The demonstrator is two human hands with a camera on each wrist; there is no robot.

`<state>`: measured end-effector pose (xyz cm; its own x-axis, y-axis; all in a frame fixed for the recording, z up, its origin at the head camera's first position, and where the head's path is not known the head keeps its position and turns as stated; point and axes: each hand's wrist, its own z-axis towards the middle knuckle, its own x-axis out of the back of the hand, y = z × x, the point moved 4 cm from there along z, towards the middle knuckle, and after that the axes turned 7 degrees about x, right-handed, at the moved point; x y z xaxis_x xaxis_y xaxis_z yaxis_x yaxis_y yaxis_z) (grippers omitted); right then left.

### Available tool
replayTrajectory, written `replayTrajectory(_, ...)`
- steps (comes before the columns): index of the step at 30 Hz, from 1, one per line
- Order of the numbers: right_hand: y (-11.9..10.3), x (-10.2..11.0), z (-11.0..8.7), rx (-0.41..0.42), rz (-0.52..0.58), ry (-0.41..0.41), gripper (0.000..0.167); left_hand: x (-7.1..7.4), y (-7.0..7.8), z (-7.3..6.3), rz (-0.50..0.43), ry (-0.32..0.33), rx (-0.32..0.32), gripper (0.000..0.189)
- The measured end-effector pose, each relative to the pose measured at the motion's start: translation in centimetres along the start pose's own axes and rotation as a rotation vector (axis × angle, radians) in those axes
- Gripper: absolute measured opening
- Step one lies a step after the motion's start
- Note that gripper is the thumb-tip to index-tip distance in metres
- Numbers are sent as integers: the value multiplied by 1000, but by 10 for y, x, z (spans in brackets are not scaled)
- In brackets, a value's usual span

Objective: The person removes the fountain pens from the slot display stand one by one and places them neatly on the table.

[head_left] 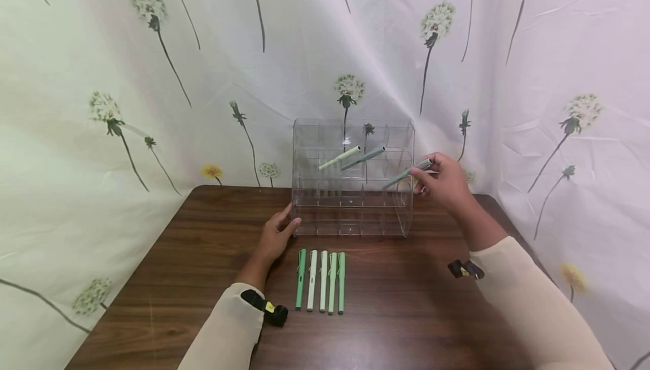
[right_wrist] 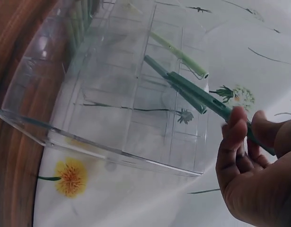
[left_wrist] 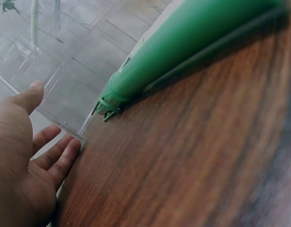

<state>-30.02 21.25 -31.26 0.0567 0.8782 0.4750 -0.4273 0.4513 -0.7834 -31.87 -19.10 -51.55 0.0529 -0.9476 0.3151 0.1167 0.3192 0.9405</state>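
Between the thumb and fingers of my right hand (head_left: 444,184) is a dark grey-green pen (right_wrist: 199,92), pinched near one end. It slants in front of the right part of a clear tiered organizer (head_left: 350,234). Two more pens lean in the organizer's upper compartments, one pale green pen (head_left: 339,158) and one grey-green pen (head_left: 363,158). My left hand (head_left: 276,234) rests at the organizer's lower left side, its thumb (left_wrist: 35,92) by the clear wall and its fingers loosely extended at the bottom edge.
In front of the organizer, several capped pens lie side by side on the brown wooden table (head_left: 203,257): a green pen (head_left: 301,280) at the left, whitish pens (head_left: 312,281) in the middle and light green pens (head_left: 341,283) at the right. A flower-printed curtain (head_left: 228,65) hangs behind.
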Motion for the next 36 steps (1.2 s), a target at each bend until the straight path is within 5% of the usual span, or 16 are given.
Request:
replayTrajectory(13,19,-31,-22,-64,78,-95,22,0,1,-1,-1,-14,2,64)
replayTrajectory(23,42,-55,-35,-138,201,-55,60,1,0,-1,20,-29,12,65)
replayTrajectory(30,54,-69,-47,-162,204,-60,50,1,0,-1,10,-23,1,65)
replayTrajectory(36,63,-83,-56,-259,255,-155,55,2,0,-1,25,-16,11,65)
